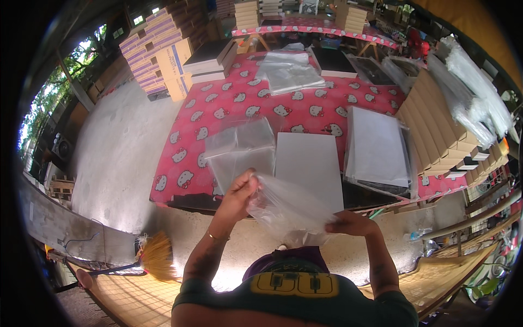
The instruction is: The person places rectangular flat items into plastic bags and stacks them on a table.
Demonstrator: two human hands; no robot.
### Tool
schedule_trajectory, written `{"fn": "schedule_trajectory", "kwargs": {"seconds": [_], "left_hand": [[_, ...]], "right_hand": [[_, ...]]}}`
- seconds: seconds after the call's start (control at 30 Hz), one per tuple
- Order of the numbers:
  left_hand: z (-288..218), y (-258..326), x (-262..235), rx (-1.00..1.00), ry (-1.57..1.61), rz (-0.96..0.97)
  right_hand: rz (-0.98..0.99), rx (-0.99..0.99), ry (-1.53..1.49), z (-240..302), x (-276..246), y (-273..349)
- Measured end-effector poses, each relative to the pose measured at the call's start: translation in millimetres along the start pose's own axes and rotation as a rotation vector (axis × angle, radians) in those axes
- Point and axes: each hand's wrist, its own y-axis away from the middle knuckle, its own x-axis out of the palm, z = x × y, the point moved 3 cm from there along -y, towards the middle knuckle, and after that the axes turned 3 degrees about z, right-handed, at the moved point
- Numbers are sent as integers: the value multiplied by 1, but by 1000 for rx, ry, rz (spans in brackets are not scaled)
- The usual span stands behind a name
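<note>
Between my two hands a clear plastic bag [291,210] is stretched out over the near edge of the table. My left hand [239,191] pinches its upper left end. At its lower right end, my right hand [348,222] is closed on the plastic, its fingertips partly covered by it. Just beyond, a blank white board or stack of sheets [309,161] lies flat. To its left are flat clear plastic bags [242,144], partly behind my left hand. On the right rests a white sheet in clear plastic [377,147], with something dark under it.
The pink patterned table [212,111] also carries black-topped stacks [210,54], more plastic bags [294,73] and a row of brown cartons [433,117] topped with plastic bundles [468,82]. Boxes [163,60] are piled on the floor at far left. A broom [155,259] lies at lower left.
</note>
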Motion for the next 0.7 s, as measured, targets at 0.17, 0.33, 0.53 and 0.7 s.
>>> {"fn": "schedule_trajectory", "kwargs": {"seconds": [0.17, 0.33, 0.53, 0.7], "left_hand": [[46, 14, -17, -715, -1041, 455], [28, 7, -15, -35, -265, -75], [61, 35, -30, -566, 166, -260], [57, 16, -21, -393, -373, 36]], "right_hand": [[-334, -315, -1130, -18, -28, 0], [-2, -134, -999, -50, -10, 4], [-581, -199, -1351, -3, -9, 4], [6, -221, -1114, -65, 4, 7]]}}
